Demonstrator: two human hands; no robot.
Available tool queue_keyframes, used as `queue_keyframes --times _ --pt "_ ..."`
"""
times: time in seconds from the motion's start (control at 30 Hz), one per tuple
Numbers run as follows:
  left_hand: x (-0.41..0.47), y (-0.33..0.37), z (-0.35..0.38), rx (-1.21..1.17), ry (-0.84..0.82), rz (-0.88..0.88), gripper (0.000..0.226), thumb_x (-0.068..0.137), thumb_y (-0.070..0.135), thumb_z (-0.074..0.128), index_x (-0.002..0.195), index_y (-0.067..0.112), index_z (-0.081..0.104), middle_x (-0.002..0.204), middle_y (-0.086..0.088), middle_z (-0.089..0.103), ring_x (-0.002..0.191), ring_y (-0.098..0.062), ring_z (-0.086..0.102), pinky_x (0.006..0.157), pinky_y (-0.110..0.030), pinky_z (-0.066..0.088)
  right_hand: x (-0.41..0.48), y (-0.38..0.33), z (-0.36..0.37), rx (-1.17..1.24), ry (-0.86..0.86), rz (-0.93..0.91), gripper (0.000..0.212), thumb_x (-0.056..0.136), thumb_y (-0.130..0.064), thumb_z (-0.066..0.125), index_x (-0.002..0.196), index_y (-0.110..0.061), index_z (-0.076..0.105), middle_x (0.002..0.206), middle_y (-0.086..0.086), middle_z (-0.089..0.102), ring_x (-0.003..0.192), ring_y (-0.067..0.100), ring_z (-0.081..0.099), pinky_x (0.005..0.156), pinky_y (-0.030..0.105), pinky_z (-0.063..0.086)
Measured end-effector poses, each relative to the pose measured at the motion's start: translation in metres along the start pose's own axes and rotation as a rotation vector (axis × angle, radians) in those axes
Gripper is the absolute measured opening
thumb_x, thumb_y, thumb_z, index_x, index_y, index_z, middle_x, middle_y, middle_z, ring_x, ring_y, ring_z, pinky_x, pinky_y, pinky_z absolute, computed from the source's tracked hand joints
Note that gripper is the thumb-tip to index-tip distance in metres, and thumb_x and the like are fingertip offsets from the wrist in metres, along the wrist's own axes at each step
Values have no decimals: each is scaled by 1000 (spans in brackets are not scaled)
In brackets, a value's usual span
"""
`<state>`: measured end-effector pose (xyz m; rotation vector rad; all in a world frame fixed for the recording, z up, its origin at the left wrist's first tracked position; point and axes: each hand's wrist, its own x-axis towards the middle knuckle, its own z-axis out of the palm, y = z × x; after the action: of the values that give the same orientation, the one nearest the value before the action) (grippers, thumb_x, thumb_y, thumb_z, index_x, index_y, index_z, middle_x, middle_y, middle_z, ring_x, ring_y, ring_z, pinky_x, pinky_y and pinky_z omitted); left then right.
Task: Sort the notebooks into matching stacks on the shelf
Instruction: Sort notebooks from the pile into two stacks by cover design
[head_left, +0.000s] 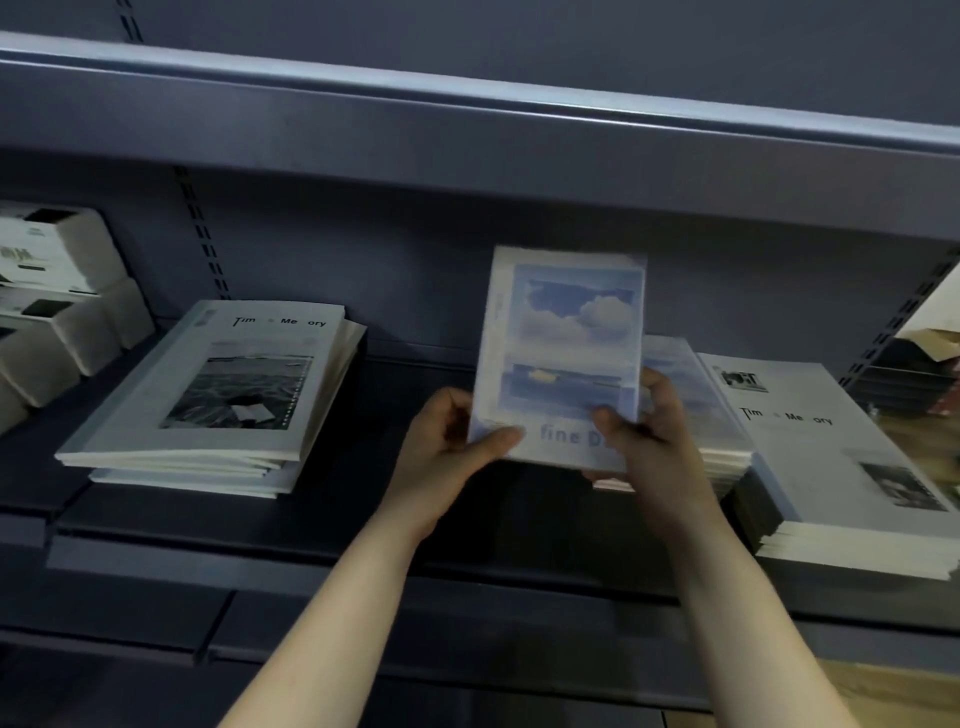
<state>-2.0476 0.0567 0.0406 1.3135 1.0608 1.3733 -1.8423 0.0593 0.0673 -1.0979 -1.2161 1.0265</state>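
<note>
Both hands held one blue sky-cover notebook (561, 358) upright, cover facing the wearer, above the shelf (332, 519). Left hand (447, 447) pinched the lower-left corner w/ thumb on front; right hand (644, 436) gripped the lower-right edge, thumb across the title area. Prob. held upright like this to read the cover & check which stack it matches.

Notebook was mid-shelf, clear of the board, in front of the gap between stacks. Behind it & to the right sat a blue-cover stack (691, 410), part hidden by the right hand; looked like the same design, so likely its home. Further right, a grey "Time Memory" stack (841, 457), touching or just beside the blue one. Left side: another grey "Time Memory" stack (218, 395), its lower books slightly fanned, well apart from the rest.

White boxes (57, 291) piled at far left; contents not visible. Upper shelf (467, 130) showed nothing on it from this angle.
</note>
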Motion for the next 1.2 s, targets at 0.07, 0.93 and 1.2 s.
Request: queue_keyframes --times 0.07,0.93,1.2 --pt "0 -3 -1 95 -88 22 29 78 29 77 100 16 63 102 3 70 97 -10 67 83 -25 54 6 -8 -14 -34 54 -11 36 91 -6 61 120 -25 52 105 -2 67 85 16 70 57 32 58" --pt "1 -57 -7 1180 -64 144 37 94 39 47 128 26 54 135 9 45 127 -14 40 112 -35 21 47 -4 -92 -829 384 16 19 81 -15 61 99 -10 68 89 19 68 87 38 63 77 45 51" --pt "1 -56 -7 1173 -55 153 36 94 39 47 126 26 55 133 9 47 125 -12 42 110 -33 23 46 13 -87 -914 481 -6 43 88 -17 62 129 -7 52 122 26 59 114 45 51 95 48 40"
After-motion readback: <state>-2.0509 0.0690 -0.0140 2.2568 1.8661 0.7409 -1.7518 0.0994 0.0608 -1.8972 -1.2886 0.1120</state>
